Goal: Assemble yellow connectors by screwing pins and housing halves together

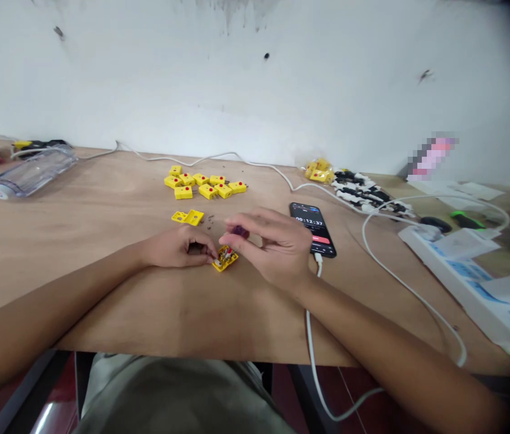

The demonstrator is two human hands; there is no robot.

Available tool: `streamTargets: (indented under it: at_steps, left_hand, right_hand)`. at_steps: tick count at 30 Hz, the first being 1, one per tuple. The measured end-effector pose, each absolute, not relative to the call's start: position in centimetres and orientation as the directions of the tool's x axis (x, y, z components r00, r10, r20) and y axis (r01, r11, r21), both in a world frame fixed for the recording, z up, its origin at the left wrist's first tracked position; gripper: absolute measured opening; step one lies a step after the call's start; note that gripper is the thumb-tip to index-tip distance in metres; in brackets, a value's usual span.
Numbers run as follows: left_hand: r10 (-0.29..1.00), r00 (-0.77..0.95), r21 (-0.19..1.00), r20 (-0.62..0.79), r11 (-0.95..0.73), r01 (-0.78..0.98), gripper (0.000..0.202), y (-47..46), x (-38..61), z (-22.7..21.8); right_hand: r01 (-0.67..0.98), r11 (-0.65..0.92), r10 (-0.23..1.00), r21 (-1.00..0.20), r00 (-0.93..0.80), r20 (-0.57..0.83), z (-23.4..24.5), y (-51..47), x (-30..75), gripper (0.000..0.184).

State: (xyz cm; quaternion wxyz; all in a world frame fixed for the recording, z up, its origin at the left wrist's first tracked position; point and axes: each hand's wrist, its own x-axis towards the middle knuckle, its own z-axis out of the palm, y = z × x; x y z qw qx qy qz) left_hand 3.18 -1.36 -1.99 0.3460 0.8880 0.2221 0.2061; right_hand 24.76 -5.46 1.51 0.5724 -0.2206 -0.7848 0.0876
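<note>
Holding a yellow connector (225, 259) on the counter (78, 289), left hand (178, 248) closes on it while right hand (273, 244) pinches a small purple piece (240, 231).

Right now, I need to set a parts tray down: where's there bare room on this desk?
Bare desk wood spreads between the plastic bottle and the yellow connectors, left of the left hand. Crowded: the right side, with the phone, power strip and white cables.
</note>
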Motion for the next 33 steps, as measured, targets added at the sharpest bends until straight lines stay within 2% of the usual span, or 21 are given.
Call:
streamTargets:
  at_steps: [2, 5, 7, 9, 13, 16, 18, 22, 26, 29, 33]
  left_hand:
    - [0.54, 0.815, 0.705, 0.211, -0.661, 0.256, 0.013, -1.4, 3.2, -1.8]
    - [0.541, 0.814, 0.705, 0.213, -0.662, 0.255, 0.012, -1.5, 3.3, -1.7]
    - [0.532, 0.818, 0.706, 0.219, -0.665, 0.244, 0.011, -1.5, 3.4, -1.7]
    - [0.523, 0.823, 0.706, 0.221, -0.668, 0.235, 0.012, -1.5, 3.4, -1.7]
    - [0.538, 0.822, 0.702, 0.187, -0.658, 0.271, 0.014, -1.5, 3.3, -1.8]
    - [0.546, 0.817, 0.706, 0.184, -0.652, 0.276, 0.014, -1.4, 3.2, -1.9]
    - [0.546, 0.816, 0.705, 0.189, -0.654, 0.275, 0.014, -1.4, 3.2, -1.9]
    - [0.527, 0.827, 0.71, 0.194, -0.657, 0.253, 0.014, -1.4, 3.4, -1.7]
    - [0.53, 0.823, 0.715, 0.203, -0.655, 0.245, 0.014, -1.4, 3.3, -1.8]
    - [0.521, 0.826, 0.703, 0.214, -0.669, 0.24, 0.014, -1.3, 3.2, -1.9]
    - [0.518, 0.83, 0.678, 0.208, -0.688, 0.259, 0.014, -1.2, 3.2, -1.9]
  right_hand:
    - [0.284, 0.887, 0.429, -0.364, -0.213, 0.878, 1.2, -5.4, 24.7, 0.016]
    - [0.215, 0.922, 0.377, -0.32, -0.323, 0.868, 1.3, -5.5, 24.8, 0.024]
    - [0.151, 0.917, 0.397, -0.369, -0.423, 0.815, 1.6, -5.6, 25.0, 0.032]
    - [0.132, 0.878, 0.467, -0.46, -0.446, 0.763, 1.8, -5.6, 25.2, 0.035]
    - [0.144, 0.811, 0.583, -0.567, -0.271, 0.766, 1.6, -5.5, 24.9, 0.02]
    - [0.224, 0.788, 0.605, -0.573, -0.112, 0.788, 0.9, -5.3, 24.6, 0.017]
    - [0.246, 0.794, 0.587, -0.556, -0.073, 0.807, 0.6, -5.2, 24.5, 0.017]
    - [0.159, 0.832, 0.555, -0.532, -0.239, 0.797, 1.0, -5.2, 25.0, 0.02]
    - [0.068, 0.785, 0.582, -0.616, -0.423, 0.695, 1.9, -5.1, 25.5, 0.025]
    - [0.029, 0.782, 0.582, -0.622, -0.391, 0.713, 2.1, -5.2, 25.3, 0.019]
    - [0.146, 0.823, 0.566, -0.549, -0.281, 0.775, 1.9, -5.5, 24.6, 0.012]
